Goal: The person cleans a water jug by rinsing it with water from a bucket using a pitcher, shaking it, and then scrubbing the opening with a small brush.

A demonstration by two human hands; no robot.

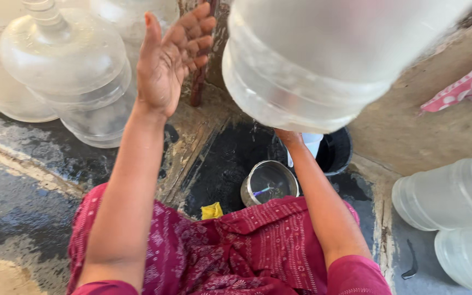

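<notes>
— Jugs everywhere: two clear ones (pixel 64 65) stand at the left on the wet floor (pixel 23 180), two more (pixel 454 213) lie at the right, and a steel pot (pixel 269 183) sits below beside a dark bucket (pixel 337 150).

— And the lifted one?

— The big jug (pixel 312 54) is translucent, ribbed and tilted (blurred, dripping). The right hand (pixel 288 135) props it from underneath, fingers hidden, so its grip can't be told. The left hand (pixel 173 57) is raised beside it, palm spread, holding nothing.
</notes>
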